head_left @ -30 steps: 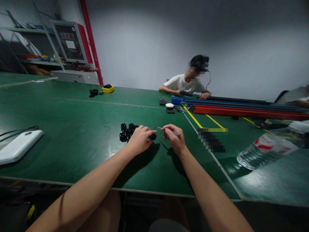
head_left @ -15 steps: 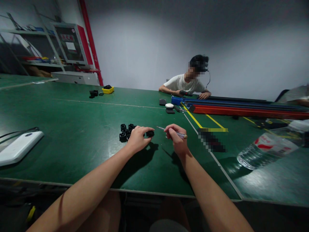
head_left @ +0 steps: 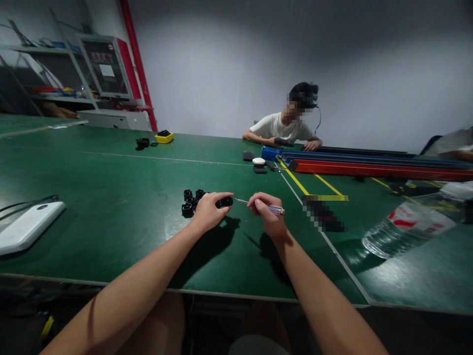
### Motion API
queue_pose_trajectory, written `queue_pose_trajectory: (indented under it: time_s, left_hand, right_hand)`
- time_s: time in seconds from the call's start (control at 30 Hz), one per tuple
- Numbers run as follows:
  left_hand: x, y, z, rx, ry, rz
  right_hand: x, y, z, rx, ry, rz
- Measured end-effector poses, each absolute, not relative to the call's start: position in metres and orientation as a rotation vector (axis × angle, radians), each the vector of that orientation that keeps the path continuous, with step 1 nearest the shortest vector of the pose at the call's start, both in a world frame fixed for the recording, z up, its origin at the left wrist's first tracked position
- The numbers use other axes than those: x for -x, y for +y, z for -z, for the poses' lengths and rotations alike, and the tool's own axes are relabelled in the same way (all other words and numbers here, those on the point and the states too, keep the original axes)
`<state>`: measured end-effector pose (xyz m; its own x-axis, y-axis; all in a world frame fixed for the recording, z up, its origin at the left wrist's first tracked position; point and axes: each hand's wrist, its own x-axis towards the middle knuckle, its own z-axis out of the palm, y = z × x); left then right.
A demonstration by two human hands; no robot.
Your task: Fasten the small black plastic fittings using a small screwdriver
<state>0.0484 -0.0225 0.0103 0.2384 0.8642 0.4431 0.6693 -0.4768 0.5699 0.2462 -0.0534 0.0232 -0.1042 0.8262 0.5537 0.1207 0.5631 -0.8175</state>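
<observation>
Between the thumb and fingers of my left hand (head_left: 209,211) is a small black plastic part (head_left: 224,202), partly covered by the fingers. My right hand (head_left: 269,212) grips a screwdriver (head_left: 275,210) with a clear handle. Its thin metal shaft points left, the tip very close to the black part; whether they touch I cannot tell. Several similar black parts (head_left: 187,209) lie clustered on the green table just left of my left hand, some hidden behind it.
A white phone-like device (head_left: 33,228) lies at the left. To the right are a water bottle (head_left: 406,229) and long red rails (head_left: 380,171). Across the table (head_left: 121,197) sits a person (head_left: 283,125) holding a dark tool. A yellow bin (head_left: 164,138) stands far left.
The screwdriver tip has moved left and slightly down, closer to the black part. The black part has turned a little in my left hand, showing more of its side.
</observation>
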Motion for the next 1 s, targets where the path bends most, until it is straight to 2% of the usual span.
queue_pose_trajectory:
  time_s: [0.47, 1.0]
  left_hand:
    - [-0.051, -0.023, -0.007, -2.341, 1.406, -1.046]
    - [-0.052, -0.023, -0.003, -2.393, 1.388, -1.029]
  right_hand:
    - [-0.237, -0.054, -0.029, 0.904, -1.841, -0.639]
    - [-0.236, -0.052, -0.027, 0.945, -1.892, -0.579]
